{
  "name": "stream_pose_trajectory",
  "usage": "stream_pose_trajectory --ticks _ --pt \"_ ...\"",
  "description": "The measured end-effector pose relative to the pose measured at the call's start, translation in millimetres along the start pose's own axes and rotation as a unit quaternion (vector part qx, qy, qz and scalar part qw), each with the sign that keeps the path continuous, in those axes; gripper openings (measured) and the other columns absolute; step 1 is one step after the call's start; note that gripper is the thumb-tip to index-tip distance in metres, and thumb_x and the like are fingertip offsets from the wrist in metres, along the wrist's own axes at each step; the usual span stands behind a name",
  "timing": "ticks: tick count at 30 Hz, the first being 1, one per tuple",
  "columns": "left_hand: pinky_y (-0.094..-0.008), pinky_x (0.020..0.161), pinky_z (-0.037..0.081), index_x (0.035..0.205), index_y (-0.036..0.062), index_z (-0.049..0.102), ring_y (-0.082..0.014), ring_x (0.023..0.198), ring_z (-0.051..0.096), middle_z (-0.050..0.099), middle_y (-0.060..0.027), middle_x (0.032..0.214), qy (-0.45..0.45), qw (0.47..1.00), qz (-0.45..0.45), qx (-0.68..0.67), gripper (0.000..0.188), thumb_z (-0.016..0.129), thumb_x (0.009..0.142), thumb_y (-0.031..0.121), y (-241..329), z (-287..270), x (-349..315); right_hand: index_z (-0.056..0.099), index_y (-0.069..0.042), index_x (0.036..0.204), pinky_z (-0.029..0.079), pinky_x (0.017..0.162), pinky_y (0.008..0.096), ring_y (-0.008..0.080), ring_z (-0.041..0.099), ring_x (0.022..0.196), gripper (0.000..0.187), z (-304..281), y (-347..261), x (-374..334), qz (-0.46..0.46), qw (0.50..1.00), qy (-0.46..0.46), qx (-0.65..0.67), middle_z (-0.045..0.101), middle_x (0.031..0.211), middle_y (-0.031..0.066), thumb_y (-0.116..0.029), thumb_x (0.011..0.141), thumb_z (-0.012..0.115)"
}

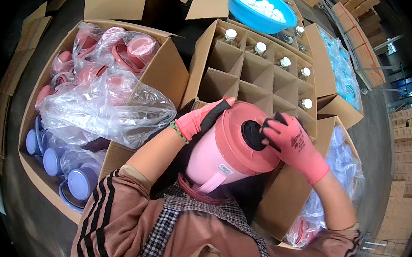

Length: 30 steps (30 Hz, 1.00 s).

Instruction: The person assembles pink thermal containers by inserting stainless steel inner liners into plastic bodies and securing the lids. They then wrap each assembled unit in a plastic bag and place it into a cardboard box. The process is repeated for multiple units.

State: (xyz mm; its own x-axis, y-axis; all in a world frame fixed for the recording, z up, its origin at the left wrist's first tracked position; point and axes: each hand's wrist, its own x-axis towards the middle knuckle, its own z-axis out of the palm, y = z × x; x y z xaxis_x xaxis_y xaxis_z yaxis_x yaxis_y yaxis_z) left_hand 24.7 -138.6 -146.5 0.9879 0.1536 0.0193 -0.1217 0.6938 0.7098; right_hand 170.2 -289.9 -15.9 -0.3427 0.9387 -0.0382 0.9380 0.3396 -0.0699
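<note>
A large pink jug (216, 154) with a side handle leans in front of my apron, its darker pink round end (236, 146) turned up toward me. A black round piece (253, 134) sits in the middle of that end. My left hand (206, 116), in a pink glove with black fingertips, grips the jug's left side near the rim. In a matching glove, my right hand (288, 139) has its bent fingers on the edge of the black piece. The jug's other end, with a dark pink ring, rests by my apron.
Beyond the jug stands a divided carton (199, 73) with several white-capped bottles (260, 48). A blue basin (256, 22) of small white pieces sits behind it. At left, a carton (164, 75) holds bagged pink and purple parts; more open cartons (339, 111) flank the right.
</note>
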Motion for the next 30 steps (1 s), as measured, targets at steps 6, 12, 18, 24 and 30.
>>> stream_pose_trajectory --ticks 6,12,18,24,30 --pt "-0.0298 0.097 0.032 0.123 -0.0024 0.038 -0.0172 0.110 0.045 0.047 -0.0112 0.120 -0.044 0.999 -0.008 0.005 0.050 0.031 0.091 0.036 -4.0 2.2 4.0 0.046 -0.014 0.086 0.042 0.077 0.0307 0.0191 0.047 0.089 0.019 -9.8 21.1 22.2 -0.359 0.903 -0.098 -0.216 0.047 0.107 0.0054 -0.016 0.069 0.051" --pt "-0.0297 0.095 0.035 0.121 -0.0018 0.041 -0.0167 0.107 0.047 0.049 -0.0105 0.118 -0.014 0.998 -0.029 -0.044 0.049 0.038 0.090 0.035 -10.8 -16.1 11.6 0.051 -0.006 0.071 0.042 0.064 0.0335 0.0219 0.052 0.069 0.013 7.2 5.2 46.8 -0.060 0.979 -0.193 0.006 0.055 0.075 0.0077 -0.018 0.075 0.051" --pt "-0.0297 0.095 0.035 0.119 -0.0020 0.043 -0.0167 0.107 0.047 0.050 -0.0106 0.116 -0.053 0.997 -0.017 -0.046 0.050 0.040 0.089 0.037 -2.8 -24.9 16.9 0.054 -0.004 0.068 0.042 0.053 0.0343 0.0262 0.053 0.056 0.015 43.0 16.0 47.1 0.194 0.964 -0.126 0.133 0.052 0.059 0.0086 -0.015 0.077 0.049" --pt "-0.0292 0.094 0.034 0.119 -0.0022 0.043 -0.0162 0.106 0.047 0.051 -0.0098 0.115 -0.088 0.992 0.057 0.072 0.054 0.041 0.087 0.042 3.7 -18.7 13.0 0.053 -0.008 0.081 0.043 0.065 0.0322 0.0210 0.051 0.083 0.011 -17.2 6.2 44.5 -0.132 0.984 -0.121 0.015 0.052 0.089 0.0072 -0.014 0.072 0.053" --pt "-0.0309 0.096 0.034 0.120 -0.0033 0.041 -0.0188 0.108 0.047 0.049 -0.0125 0.117 -0.071 0.996 -0.007 -0.059 0.054 0.041 0.087 0.040 -11.3 -17.5 22.9 0.053 -0.009 0.091 0.044 0.067 0.0344 0.0259 0.051 0.080 0.015 -0.9 17.4 42.4 -0.103 0.985 -0.133 0.036 0.051 0.090 0.0073 -0.016 0.079 0.047"
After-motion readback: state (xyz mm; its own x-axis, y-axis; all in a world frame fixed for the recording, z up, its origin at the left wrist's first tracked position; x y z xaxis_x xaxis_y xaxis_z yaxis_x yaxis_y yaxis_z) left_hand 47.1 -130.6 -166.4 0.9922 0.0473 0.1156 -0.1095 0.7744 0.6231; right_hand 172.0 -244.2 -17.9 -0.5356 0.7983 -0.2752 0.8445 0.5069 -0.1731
